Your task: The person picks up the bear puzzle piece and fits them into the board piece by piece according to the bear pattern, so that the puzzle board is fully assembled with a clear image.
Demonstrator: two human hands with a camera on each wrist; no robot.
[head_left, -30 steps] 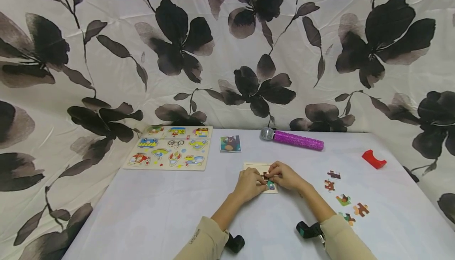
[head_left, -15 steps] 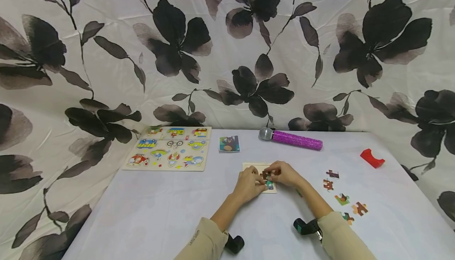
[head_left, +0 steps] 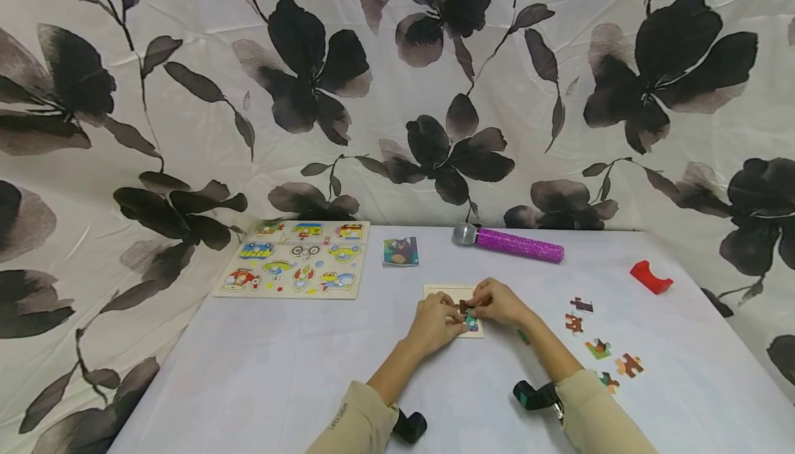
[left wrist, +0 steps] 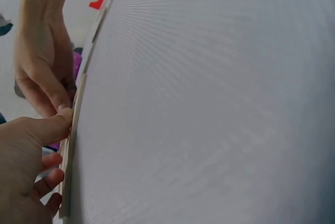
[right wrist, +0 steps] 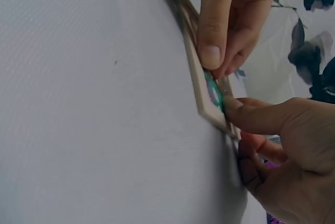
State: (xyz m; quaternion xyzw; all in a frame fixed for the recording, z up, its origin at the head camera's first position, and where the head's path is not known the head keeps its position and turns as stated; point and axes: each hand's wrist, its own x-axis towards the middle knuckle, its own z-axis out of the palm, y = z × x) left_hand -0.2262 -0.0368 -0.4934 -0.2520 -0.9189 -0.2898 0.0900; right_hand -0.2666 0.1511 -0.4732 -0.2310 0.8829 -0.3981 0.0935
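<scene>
Brown, knobbed jigsaw piece [head_left: 463,307], pinched by the right hand [head_left: 497,303] inward of the tabletop's [head_left: 298,357] far edge, could jam if pressed crookedly; I cannot tell what the left hand [head_left: 437,321] grips.

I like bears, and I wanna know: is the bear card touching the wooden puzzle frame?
Apart: the head view shows white tabletop between the bear card and wooden puzzle frame.

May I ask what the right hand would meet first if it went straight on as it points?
Apart from the brown puzzle piece between them, the right hand would probably meet the left hand first; the gap's depth is unclear.
</scene>
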